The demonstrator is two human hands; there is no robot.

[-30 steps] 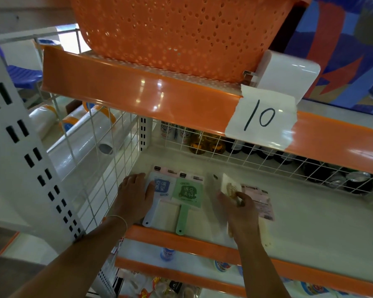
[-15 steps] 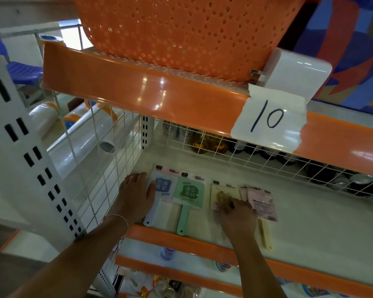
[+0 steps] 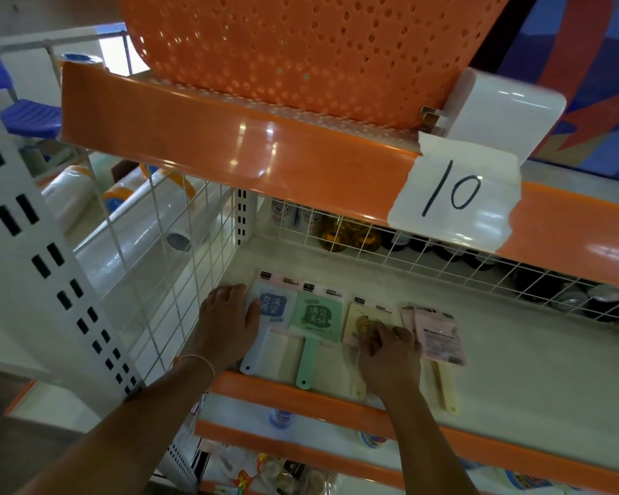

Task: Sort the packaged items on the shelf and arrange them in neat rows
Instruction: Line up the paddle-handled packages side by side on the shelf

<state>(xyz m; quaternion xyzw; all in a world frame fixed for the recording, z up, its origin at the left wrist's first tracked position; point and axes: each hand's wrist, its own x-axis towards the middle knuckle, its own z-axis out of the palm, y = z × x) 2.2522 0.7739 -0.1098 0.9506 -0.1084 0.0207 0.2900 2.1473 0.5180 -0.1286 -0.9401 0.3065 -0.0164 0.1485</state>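
Head view: my left hand [image 3: 226,325] lies flat with straight fingers on the blue packet [image 3: 273,309], near the shelf's [image 3: 522,380] left edge. My right hand [image 3: 390,355] presses curled fingertips onto the yellow packet [image 3: 360,317]. Between them lies the green packet [image 3: 317,316]; the pink packet [image 3: 440,339] sits just right. All 4 line the front edge. Above, a label [image 3: 454,194] reads 10.

1. I am in a shop, at a white metal display shelf [image 3: 515,380] with orange front edges.
2. A paper label [image 3: 454,194] marked "10" is taped to the upper edge.
3. Packaged goods [image 3: 317,316] lie on the shelf; bottles and cans [image 3: 351,234] stand behind a wire divider [image 3: 426,255].
4. An orange basket [image 3: 301,48] sits above.
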